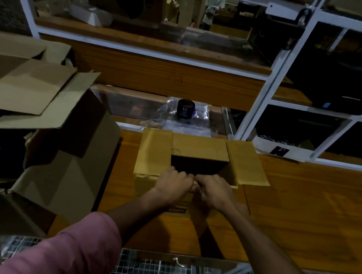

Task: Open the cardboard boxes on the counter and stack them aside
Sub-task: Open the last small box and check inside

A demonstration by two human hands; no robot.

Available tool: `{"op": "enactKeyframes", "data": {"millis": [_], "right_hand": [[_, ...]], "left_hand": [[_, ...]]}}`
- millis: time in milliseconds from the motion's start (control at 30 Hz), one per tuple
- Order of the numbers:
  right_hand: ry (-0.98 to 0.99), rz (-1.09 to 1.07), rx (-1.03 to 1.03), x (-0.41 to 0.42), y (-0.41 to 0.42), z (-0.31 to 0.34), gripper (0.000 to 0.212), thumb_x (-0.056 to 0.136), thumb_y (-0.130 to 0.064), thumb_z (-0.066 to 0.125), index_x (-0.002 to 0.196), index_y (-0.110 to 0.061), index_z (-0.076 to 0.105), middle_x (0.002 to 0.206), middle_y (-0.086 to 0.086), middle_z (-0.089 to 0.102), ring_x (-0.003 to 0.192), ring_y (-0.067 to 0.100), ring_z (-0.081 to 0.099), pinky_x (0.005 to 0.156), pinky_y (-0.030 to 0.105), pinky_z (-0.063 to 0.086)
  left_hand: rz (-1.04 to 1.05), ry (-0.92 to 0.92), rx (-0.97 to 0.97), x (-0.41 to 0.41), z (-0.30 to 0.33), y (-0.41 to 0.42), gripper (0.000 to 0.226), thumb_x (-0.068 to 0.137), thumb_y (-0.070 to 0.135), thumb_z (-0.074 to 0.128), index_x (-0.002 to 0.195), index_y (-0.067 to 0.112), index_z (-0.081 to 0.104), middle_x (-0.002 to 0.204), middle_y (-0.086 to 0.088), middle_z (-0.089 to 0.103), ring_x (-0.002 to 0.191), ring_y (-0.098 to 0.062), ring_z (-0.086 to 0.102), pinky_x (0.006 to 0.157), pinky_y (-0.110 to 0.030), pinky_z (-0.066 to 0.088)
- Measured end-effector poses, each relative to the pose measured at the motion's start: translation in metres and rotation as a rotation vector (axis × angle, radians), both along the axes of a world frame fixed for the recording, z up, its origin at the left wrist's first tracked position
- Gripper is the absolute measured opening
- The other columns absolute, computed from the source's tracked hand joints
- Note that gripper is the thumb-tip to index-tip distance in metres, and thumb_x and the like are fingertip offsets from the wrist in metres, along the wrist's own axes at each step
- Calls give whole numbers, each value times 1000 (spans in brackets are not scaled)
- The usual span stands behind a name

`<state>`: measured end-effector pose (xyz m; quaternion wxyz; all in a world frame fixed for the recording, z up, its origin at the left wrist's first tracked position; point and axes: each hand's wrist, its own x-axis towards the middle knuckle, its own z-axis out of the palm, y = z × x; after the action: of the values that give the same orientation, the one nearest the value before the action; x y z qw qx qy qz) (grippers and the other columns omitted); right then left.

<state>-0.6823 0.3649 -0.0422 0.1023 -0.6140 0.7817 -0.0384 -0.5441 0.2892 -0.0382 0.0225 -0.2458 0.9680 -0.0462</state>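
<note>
A wooden counter [303,210] lies open to the right of a small cardboard box [197,159], giving free passage there. Both hands, the left hand [174,185] and right hand [213,190], crowd the box's near edge. On the left, a pile of opened cardboard boxes [38,129] blocks the way. Behind the box, a black jar [184,109] on plastic wrap and a white shelf frame [267,84] close off the far side.

The scene is dim and warm-toned, with the brightest light falling on the wooden counter [303,210] from above, while the shelves [343,89] behind sink into near-black. The forearms cast soft shadows toward the near edge of the counter, and the clear plastic wrap [185,114] shows faint glare. Straight shelf frames bow outward at the edges from the wide lens, and fine detail is soft and grainy throughout.
</note>
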Motion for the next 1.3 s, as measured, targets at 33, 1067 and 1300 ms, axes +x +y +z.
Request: {"op": "enactKeyframes", "data": {"millis": [33, 1067, 1300], "right_hand": [[41, 10, -29, 2, 2, -2, 11, 97, -24, 54, 87, -26, 49, 91, 5, 67, 89, 29, 63, 62, 34, 35], [7, 38, 133, -17, -2, 3, 14, 97, -25, 57, 111, -25, 56, 99, -2, 63, 88, 19, 60, 72, 37, 49], [20, -30, 192, -9, -14, 1, 30, 90, -50, 63, 109, -27, 60, 103, -1, 63, 98, 22, 60, 85, 42, 48]], "left_hand": [[21, 6, -10, -2, 0, 0, 21, 102, 21, 50, 120, 13, 57, 109, -7, 69, 97, -26, 67, 92, -38, 45], [40, -204, -196, -1, 4, 0, 14, 100, 24, 55, 99, 16, 66, 78, 5, 67, 83, -15, 68, 121, -46, -8], [159, -297, -241, -10, 25, 1, 29, 100, 37, 52, 80, 22, 65, 75, 4, 64, 93, -21, 64, 118, -58, 11]]}}
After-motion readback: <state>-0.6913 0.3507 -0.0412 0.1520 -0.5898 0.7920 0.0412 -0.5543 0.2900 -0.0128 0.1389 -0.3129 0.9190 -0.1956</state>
